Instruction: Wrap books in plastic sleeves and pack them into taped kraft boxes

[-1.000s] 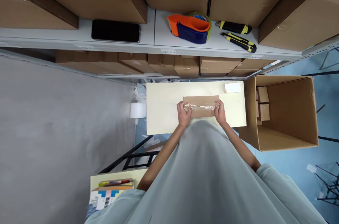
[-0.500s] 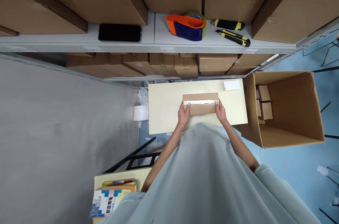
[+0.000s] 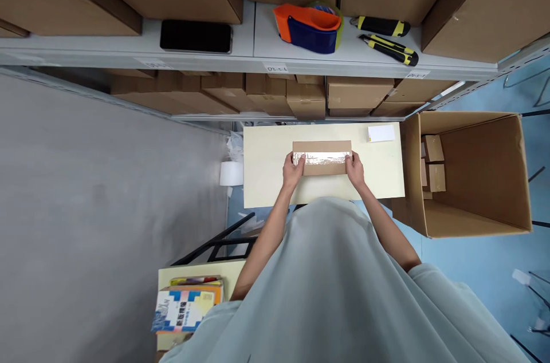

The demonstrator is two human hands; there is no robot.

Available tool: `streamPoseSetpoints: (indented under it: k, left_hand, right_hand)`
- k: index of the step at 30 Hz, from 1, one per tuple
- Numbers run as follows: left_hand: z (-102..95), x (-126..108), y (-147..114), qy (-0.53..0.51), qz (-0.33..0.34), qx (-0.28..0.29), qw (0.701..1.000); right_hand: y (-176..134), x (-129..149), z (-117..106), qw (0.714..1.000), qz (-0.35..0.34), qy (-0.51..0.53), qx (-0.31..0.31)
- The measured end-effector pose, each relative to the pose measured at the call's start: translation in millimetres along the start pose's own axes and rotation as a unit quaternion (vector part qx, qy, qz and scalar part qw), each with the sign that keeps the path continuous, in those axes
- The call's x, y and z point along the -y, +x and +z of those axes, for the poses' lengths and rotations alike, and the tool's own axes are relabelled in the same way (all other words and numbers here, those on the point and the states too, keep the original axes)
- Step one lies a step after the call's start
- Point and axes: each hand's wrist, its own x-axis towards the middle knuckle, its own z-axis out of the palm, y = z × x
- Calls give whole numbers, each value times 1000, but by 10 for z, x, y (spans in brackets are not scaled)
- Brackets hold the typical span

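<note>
A small brown cardboard box (image 3: 322, 169) with a shiny strip of clear tape along its length is held over the pale tabletop (image 3: 266, 180). My left hand (image 3: 294, 169) grips its left end, thumb on top at the tape. At the other end my right hand (image 3: 354, 169) does the same. The fingers beneath are hidden. Whether the box touches the table I cannot tell. A small white box (image 3: 381, 133) lies at the table's back right.
On the shelf (image 3: 206, 61) sit a black phone (image 3: 196, 36), an orange and blue tape dispenser (image 3: 307, 29) and two cutters (image 3: 381, 26). Right of the table is a large open carton (image 3: 481, 174) with several small boxes inside. Books (image 3: 184, 308) lie at lower left.
The view has shifted slightly, so the shelf appears higher. Both hands still hold the taped box, now a little farther left over the table.
</note>
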Motion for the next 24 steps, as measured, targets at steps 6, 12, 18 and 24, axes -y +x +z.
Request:
streamPoseSetpoints:
  k: [6, 12, 18, 24]
  left_hand:
    - [69, 69, -4, -8, -28, -7, 1000]
    - [82, 127, -83, -19, -14, -11, 1000]
    - [87, 141, -101, -39, -34, -12, 999]
    - [83, 182, -128, -42, -15, -16, 999]
  right_hand:
    - [28, 32, 70, 999, 0, -41, -22]
    - [-81, 38, 81, 996, -55, -60, -41]
    - [-86, 103, 72, 995, -47, -80, -47]
    - [-133, 146, 74, 993, -42, -100, -53]
